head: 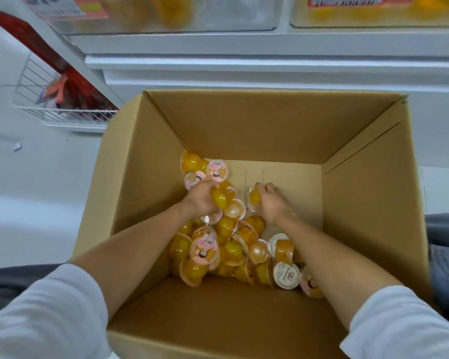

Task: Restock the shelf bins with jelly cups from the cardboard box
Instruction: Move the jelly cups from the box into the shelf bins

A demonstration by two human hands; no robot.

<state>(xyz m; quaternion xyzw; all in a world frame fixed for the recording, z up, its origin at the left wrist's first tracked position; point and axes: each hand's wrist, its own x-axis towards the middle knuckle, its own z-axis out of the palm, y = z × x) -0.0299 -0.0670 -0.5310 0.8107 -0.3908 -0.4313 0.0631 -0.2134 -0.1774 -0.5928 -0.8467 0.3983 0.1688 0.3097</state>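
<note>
The fingers of the left hand (201, 198) are curling round a yellow jelly cup (219, 200); the right hand (274, 203) is gripping a second cup (255, 196), both deep in the cardboard box (270, 125). The loose pile (231, 250) is lying back toward the wrists. The shelf bins (192, 24) are sitting above and beyond the fingertips, about equally near both hands.

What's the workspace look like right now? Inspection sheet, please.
Surface: pale floor, cardboard box open on it.
Job's things: jelly cups piled in the box's left and near part; shelf bins above hold blurred orange contents.
Clutter: small white scrap on the floor.
Hands: left hand grips a yellow cup; right hand grips another cup.
Cables: nothing seen.
Surroundings: white wire basket, part-filled, at left; white shelf unit behind the box.
</note>
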